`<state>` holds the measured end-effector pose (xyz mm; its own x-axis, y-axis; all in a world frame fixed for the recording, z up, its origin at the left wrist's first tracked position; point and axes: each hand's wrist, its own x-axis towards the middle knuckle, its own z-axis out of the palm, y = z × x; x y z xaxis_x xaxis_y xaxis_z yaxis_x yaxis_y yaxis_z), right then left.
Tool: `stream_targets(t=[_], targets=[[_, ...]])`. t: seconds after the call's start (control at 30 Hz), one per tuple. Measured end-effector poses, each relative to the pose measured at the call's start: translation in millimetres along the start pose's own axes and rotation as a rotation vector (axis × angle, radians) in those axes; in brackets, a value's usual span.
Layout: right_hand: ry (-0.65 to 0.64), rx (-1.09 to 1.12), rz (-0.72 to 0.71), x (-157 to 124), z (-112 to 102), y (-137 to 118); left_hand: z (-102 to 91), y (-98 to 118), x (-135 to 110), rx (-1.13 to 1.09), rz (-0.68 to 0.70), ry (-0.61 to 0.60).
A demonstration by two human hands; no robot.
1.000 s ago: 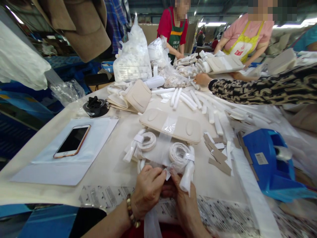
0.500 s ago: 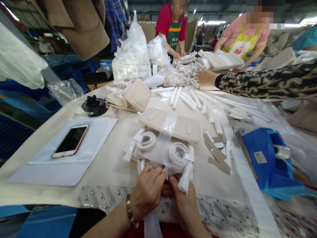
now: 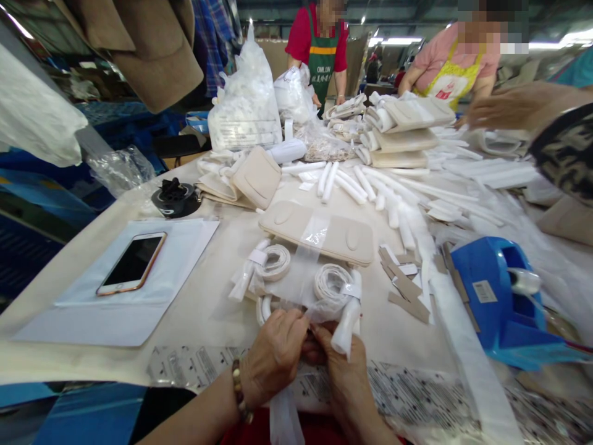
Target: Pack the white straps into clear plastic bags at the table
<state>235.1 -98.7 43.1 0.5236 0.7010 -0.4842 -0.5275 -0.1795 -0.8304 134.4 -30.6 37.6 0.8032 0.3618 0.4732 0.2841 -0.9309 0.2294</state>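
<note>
My left hand (image 3: 277, 353) and my right hand (image 3: 341, 374) meet at the near table edge, fingers pinched on the edge of a clear plastic bag (image 3: 303, 281). A coiled white strap (image 3: 332, 282) with a white wrapped handle (image 3: 346, 320) lies against my right fingers. A second coiled strap (image 3: 273, 262) rests just beyond my left hand. Behind them lies a flat beige padded piece (image 3: 319, 232) with a band of clear tape across it.
A phone (image 3: 133, 263) lies on white paper at left, a blue tape dispenser (image 3: 501, 295) at right. Cardboard strips (image 3: 404, 287), white rolled tubes (image 3: 356, 183), stacked beige pads (image 3: 403, 133) and filled plastic bags (image 3: 245, 102) cover the far table. Two people stand behind; another person's hand (image 3: 503, 106) reaches in at right.
The patterned-sleeve arm has drawn back from the table's middle to the right and lifted. My hands stay pinched on the bag, shifting only slightly.
</note>
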Motion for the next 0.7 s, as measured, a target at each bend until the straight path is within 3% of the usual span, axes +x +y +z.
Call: stream_targets(t=[0.23,0.43,0.7], targets=[[0.010,0.071,0.010,0,3,1,-12.7,3,19,0.046,-0.355,-0.358],[-0.013,0.092,0.013,2,-1,6,-23.3,-5,22,-0.014,-0.185,-0.462],[-0.020,0.014,-0.011,2,-5,4,-15.6,-5,11,0.037,-0.078,-0.393]])
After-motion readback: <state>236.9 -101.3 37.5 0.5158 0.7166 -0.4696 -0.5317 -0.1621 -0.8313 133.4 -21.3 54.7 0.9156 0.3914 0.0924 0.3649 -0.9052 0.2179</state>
